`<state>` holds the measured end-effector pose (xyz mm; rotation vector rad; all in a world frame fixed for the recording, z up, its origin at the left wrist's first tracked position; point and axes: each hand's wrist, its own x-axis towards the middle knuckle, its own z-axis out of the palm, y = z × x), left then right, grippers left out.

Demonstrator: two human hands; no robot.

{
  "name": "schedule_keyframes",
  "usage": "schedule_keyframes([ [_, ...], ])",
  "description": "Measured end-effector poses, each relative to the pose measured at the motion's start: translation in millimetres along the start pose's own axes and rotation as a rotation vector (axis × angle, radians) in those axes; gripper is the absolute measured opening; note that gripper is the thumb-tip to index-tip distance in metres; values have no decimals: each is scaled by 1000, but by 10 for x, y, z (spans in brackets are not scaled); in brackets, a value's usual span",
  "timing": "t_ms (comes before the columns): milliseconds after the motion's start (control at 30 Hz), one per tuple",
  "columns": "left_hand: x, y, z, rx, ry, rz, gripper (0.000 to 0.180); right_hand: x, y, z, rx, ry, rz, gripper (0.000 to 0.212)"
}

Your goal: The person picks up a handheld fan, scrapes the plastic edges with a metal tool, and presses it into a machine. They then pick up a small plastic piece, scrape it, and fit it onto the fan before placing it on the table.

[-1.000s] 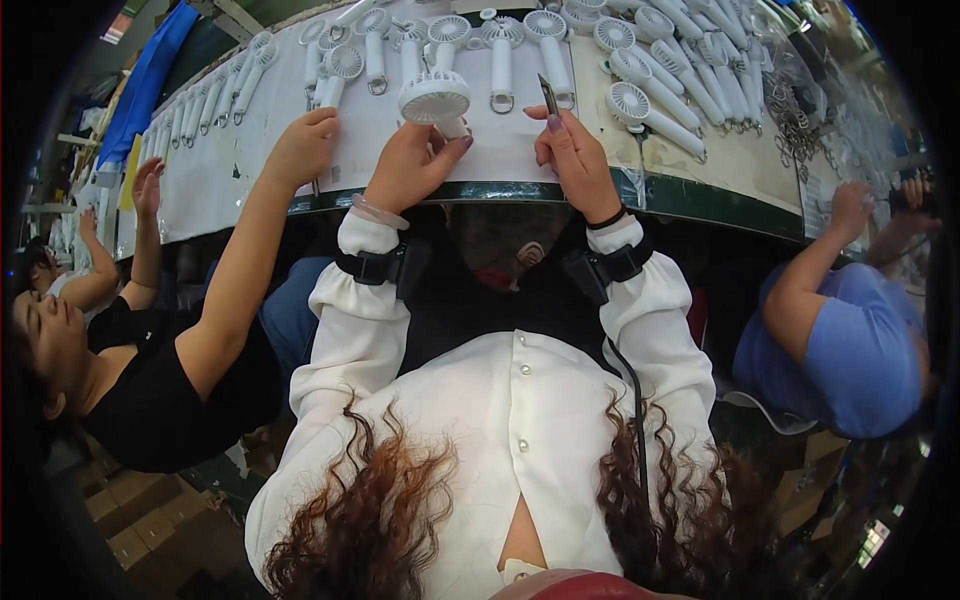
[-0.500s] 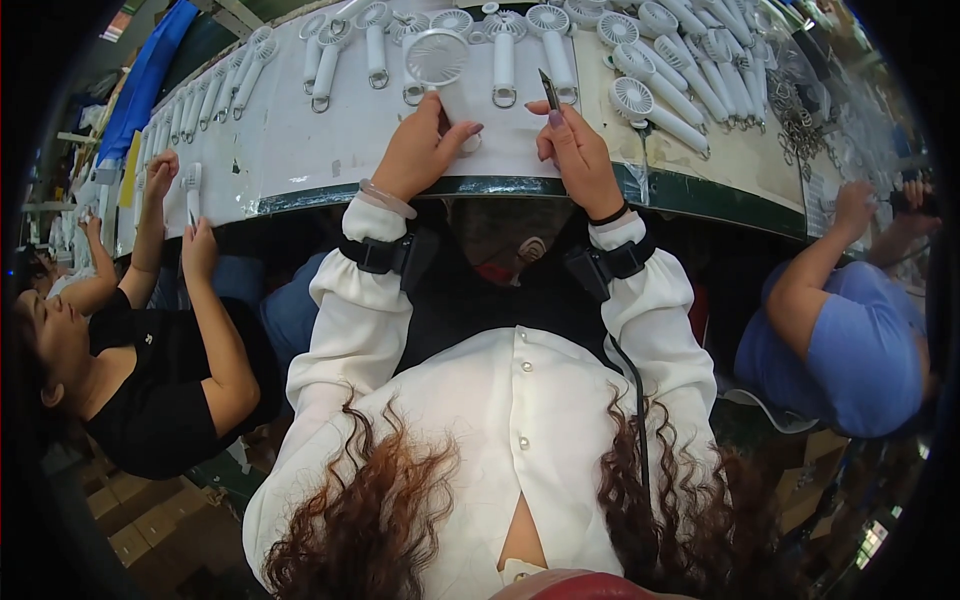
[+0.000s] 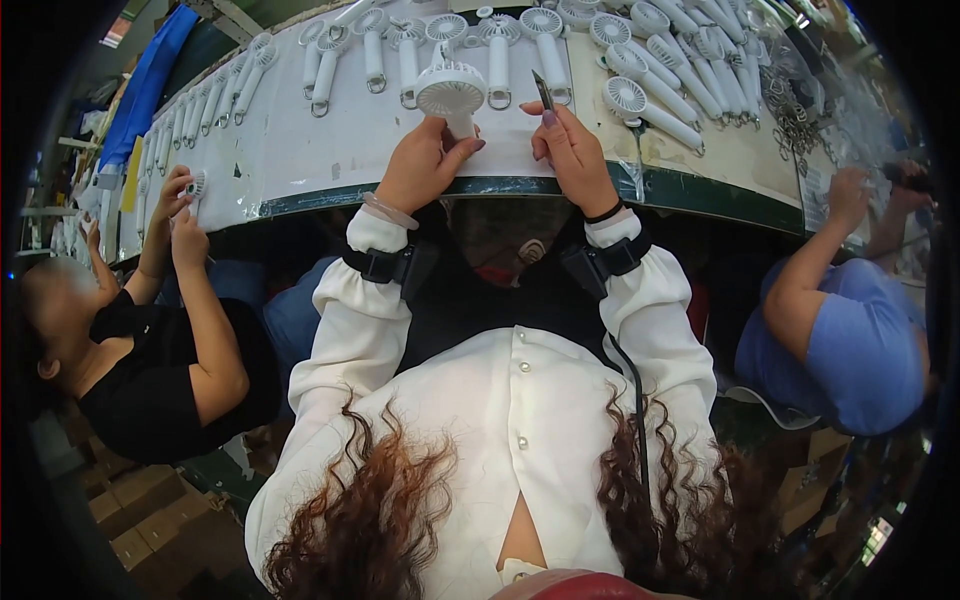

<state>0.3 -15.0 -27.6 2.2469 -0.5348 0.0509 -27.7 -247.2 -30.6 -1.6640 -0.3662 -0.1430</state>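
Note:
My left hand (image 3: pixel 424 167) is closed round the handle of a white handheld fan (image 3: pixel 450 90), held upright over the near edge of the table with its round grille tipped toward the far side. In my right hand (image 3: pixel 574 157), pinched between thumb and fingers, is a slim dark tool with a pointed tip, like a craft knife (image 3: pixel 543 92); its tip points up and away. The fan and the knife are apart. Just beyond them, a row of white handheld fans (image 3: pixel 498 65) lies on the white table top (image 3: pixel 280 150), most with a metal ring at the handle end.
A heap of fans (image 3: pixel 690 70) lies at the far right, beside a pile of metal clips and chains (image 3: pixel 793 120). A green edge (image 3: pixel 500 187) borders the table. Co-workers sit at my left (image 3: pixel 150 370) and right (image 3: pixel 845 340); the left one handles a small fan.
The fan in my left hand has tilted, its grille turning from facing up toward the far side and dropping lower. My right hand with the knife has barely moved. The left co-worker's hands have come together.

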Motion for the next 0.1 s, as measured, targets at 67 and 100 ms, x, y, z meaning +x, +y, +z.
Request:
schedule_keyframes([
  [67,-4,77,-40,52,-24,-41,49,-6,-8,-10,-6,-5,32,39],
  [100,-1,145,-81,104,-48,-84,53,-9,-18,-16,-9,-8,48,38],
])
